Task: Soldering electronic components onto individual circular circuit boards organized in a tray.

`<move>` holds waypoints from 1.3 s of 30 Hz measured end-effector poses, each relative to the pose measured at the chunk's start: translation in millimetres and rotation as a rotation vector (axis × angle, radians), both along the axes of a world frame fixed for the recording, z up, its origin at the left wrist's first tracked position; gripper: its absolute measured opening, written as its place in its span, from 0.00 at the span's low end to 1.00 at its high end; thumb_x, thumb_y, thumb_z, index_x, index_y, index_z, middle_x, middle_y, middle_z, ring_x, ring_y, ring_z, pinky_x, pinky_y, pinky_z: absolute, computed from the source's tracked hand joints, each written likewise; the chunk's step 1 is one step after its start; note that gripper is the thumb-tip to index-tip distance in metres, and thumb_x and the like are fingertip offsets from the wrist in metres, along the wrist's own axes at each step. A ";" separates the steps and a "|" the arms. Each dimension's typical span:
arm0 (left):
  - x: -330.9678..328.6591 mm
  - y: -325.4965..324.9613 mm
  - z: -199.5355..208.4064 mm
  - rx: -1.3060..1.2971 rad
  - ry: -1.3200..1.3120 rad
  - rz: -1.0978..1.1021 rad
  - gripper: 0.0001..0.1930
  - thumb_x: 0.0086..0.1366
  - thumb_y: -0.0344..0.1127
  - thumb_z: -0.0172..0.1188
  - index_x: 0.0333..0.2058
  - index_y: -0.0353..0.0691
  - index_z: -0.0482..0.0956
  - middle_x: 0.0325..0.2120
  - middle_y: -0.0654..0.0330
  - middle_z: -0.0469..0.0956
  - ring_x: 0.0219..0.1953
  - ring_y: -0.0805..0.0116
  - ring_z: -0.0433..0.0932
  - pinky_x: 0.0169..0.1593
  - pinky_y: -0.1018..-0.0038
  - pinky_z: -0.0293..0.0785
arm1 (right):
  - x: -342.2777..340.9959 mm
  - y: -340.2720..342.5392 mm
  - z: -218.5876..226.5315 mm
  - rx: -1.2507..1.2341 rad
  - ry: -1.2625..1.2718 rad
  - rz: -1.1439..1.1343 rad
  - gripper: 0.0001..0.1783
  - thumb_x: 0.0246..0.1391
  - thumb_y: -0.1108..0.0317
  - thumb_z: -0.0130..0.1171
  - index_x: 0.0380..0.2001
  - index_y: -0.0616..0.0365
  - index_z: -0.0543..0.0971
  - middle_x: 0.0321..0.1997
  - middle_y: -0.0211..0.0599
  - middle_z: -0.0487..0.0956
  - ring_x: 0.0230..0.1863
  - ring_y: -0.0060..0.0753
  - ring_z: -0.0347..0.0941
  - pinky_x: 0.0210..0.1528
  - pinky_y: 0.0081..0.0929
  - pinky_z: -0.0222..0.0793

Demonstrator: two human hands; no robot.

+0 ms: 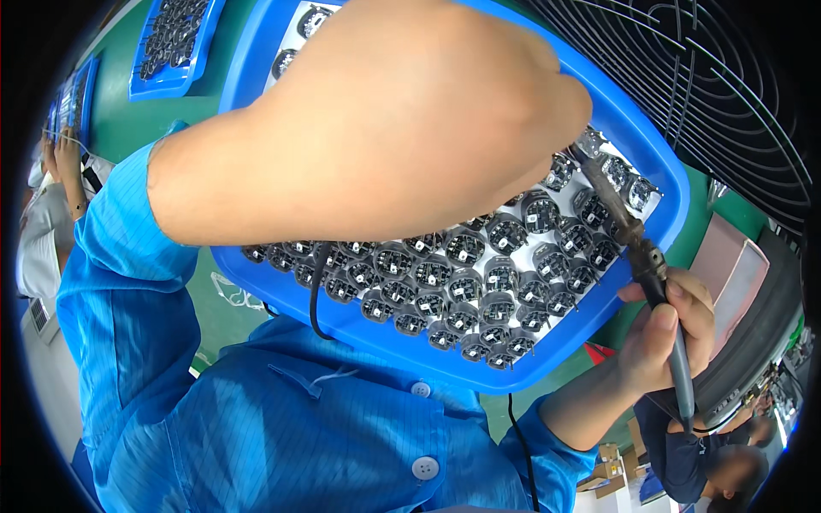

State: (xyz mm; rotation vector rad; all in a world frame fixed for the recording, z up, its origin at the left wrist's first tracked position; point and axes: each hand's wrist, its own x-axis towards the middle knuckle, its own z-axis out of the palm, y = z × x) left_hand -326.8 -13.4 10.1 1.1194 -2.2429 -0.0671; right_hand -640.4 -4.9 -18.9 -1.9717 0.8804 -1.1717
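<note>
Seen from above, close in: a blue tray (658,184) packed with rows of small round grey-black electronic parts (466,286), each seated in a white insert. Tilted across the middle of the view, above a green bench (137,120).

Right hand (663,329) at the tray's lower right edge, fingers wrapped shut around the dark handle of a soldering iron (646,265). Metal tip slanting up and left, ending at the parts near the tray's far right corner, just by the left hand.

Left hand (402,120) very near the lens, large and blurred, hiding the tray's upper half. Knuckles toward the iron's tip; whether clamped on a part or on wire, impossible to tell. Thin black cord (318,291) hanging down over the tray's near rim.

Blue coat sleeves (128,282) and buttoned front filling the lower left.

Handling, as a judgement: iron light and stiff, hot at the metal end, so gripped only at the insulated handle, pen-style. Round parts probably light, small and delicate, best pinched by their rims, not the tops. Tray rigid plastic, likely light, best held by its raised rim.

Elsewhere: more blue trays (175,43) at upper left, a wire fan guard (727,77) at upper right, another person's hand (64,162) at far left, and another person in dark blue (697,457) at lower right.
</note>
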 end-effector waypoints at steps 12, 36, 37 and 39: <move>5.3 12.3 15.4 0.101 0.011 -0.114 0.14 0.48 0.20 0.68 0.36 0.37 0.86 0.18 0.60 0.75 0.19 0.64 0.76 0.23 0.70 0.72 | -2.9 13.2 6.6 0.051 -0.038 0.016 0.15 0.64 0.63 0.62 0.38 0.67 0.73 0.24 0.50 0.80 0.20 0.36 0.77 0.25 0.29 0.70; 5.1 -9.7 20.6 -0.110 0.171 -0.105 0.11 0.54 0.22 0.68 0.38 0.36 0.84 0.19 0.61 0.76 0.19 0.65 0.77 0.22 0.72 0.72 | -91.4 59.4 20.4 -0.155 0.056 -1.011 0.18 0.71 0.64 0.52 0.37 0.73 0.77 0.29 0.55 0.82 0.26 0.36 0.79 0.33 0.25 0.77; 4.9 -7.9 20.6 -0.056 0.129 -0.086 0.10 0.55 0.24 0.68 0.37 0.36 0.84 0.19 0.60 0.76 0.19 0.64 0.77 0.22 0.71 0.72 | -93.1 61.5 23.9 -0.168 0.008 -0.925 0.19 0.71 0.63 0.51 0.38 0.73 0.77 0.29 0.55 0.82 0.26 0.36 0.79 0.33 0.25 0.77; 5.1 -3.6 21.2 0.050 0.037 -0.046 0.06 0.58 0.27 0.68 0.36 0.37 0.83 0.20 0.58 0.77 0.19 0.61 0.77 0.23 0.69 0.73 | -93.4 60.8 24.0 -0.138 0.000 -0.798 0.23 0.74 0.56 0.47 0.44 0.72 0.76 0.28 0.54 0.81 0.24 0.38 0.78 0.31 0.27 0.77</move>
